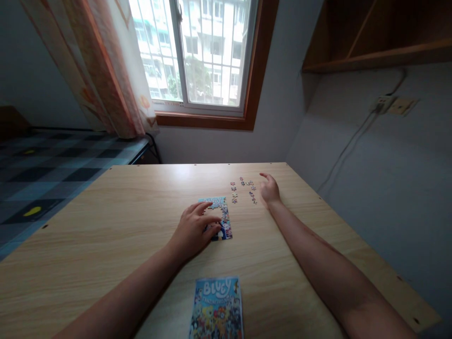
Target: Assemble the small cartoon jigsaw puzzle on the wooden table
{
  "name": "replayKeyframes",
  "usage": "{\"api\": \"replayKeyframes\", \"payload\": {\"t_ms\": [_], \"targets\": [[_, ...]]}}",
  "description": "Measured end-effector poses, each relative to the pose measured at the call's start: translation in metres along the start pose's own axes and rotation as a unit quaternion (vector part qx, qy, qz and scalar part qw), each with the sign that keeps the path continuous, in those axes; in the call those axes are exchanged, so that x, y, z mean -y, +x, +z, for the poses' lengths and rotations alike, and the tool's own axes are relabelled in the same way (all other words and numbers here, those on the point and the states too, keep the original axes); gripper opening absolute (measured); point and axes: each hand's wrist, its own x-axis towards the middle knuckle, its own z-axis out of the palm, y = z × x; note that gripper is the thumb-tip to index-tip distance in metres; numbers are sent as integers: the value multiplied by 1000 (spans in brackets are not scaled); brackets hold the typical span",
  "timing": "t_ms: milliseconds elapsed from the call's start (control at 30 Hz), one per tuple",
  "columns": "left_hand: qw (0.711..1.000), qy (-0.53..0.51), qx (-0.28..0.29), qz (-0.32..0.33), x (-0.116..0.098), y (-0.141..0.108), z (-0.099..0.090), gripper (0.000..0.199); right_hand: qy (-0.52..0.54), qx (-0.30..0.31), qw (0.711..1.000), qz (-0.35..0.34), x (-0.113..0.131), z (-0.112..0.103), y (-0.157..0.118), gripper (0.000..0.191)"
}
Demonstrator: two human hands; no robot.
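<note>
A partly assembled jigsaw puzzle [227, 225] lies flat on the wooden table, with a bare gap near its middle. My left hand [197, 223] rests over its left side with fingers spread and hides part of it. Just to the right of several loose jigsaw pieces [234, 200] is my right hand [270, 189]. Its index finger points outward, while the other fingers look curled and are partly hidden. I see nothing held in it. Closer to me lies a picture sheet or box [217, 308] marked "BLUEY", showing many cartoon figures.
The light wooden table [116, 226] reaches toward the wall under a barred window [212, 56]. On the left stand a bed with a checked cover [70, 155] and a curtain [116, 70]. A shelf [381, 56] and a socket with a cable [383, 104] are on the right wall.
</note>
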Motion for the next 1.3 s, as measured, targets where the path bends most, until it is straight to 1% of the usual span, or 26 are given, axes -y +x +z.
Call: {"api": "replayKeyframes", "payload": {"t_ms": [67, 133, 233, 300, 400, 467, 533, 600, 667, 1033, 1300], "targets": [[999, -30, -25, -12, 0, 1, -2, 20, -9, 8, 1000, 0, 0, 0, 0, 50], [995, -69, -60, -40, 0, 3, -6, 25, -18, 13, 1000, 1, 0, 0, 0, 50], [977, -124, -124, -118, 2, 7, -12, 35, -30, 18, 999, 2, 0, 0, 0, 49], [957, -156, -162, -184, 6, 8, -16, 38, -36, 23, 999, 0, 0, 0, 0, 48], [916, -214, -197, -276, 15, 9, -17, 39, -45, 29, 999, 0, 0, 0, 0, 46], [888, -255, -216, -315, 22, 9, -16, 39, -49, 32, 998, 2, -1, 1, 0, 45], [866, -285, -234, -337, 27, 8, -15, 38, -51, 34, 998, 2, -2, 2, 0, 45], [854, -301, -245, -347, 29, 7, -14, 39, -51, 38, 998, 0, -3, 2, 0, 46], [848, -311, -253, -346, 28, 7, -14, 40, -49, 41, 998, -3, -4, 3, 0, 46], [844, -312, -268, -344, 27, 6, -13, 45, -30, 43, 999, -6, -5, 2, 1, 50], [831, -334, -252, -367, 21, 7, -15, 46, -22, 43, 999, -1, -3, 3, 1, 49]]}}
